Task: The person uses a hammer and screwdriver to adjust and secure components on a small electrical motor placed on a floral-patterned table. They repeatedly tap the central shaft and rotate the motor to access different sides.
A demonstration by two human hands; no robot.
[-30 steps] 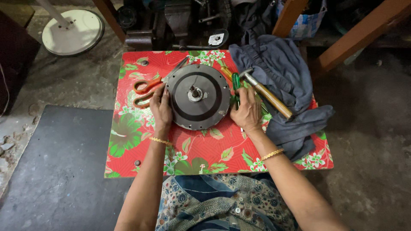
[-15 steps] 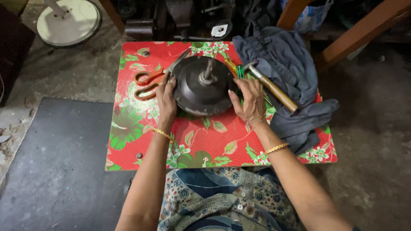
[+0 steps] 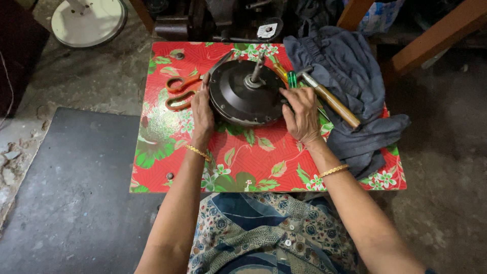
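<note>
Looks like a small repair workshop at floor level. Rough, stained concrete floor (image 3: pixel 91 86) with a dark mat (image 3: pixel 66 203). Low table (image 3: pixel 253 167) under a red flowered cover, with orange scissors (image 3: pixel 182 91) near its far left corner and a hammer (image 3: pixel 329 99) on a grey cloth (image 3: pixel 355 66) at its right edge. Dark machine parts (image 3: pixel 213 20) beyond the far edge, and a white round fan base (image 3: pixel 89 23).

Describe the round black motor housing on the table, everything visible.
The motor housing is a round, dark, metal-looking disc with a domed top, a ridged rim and a short grey shaft standing up from its centre. It sits on the red floral tabletop, tilted slightly toward the camera. The left hand presses its left edge, the right hand grips its right edge. Orange scissors lie just left; a hammer and a grey cloth lie to the right.
</note>
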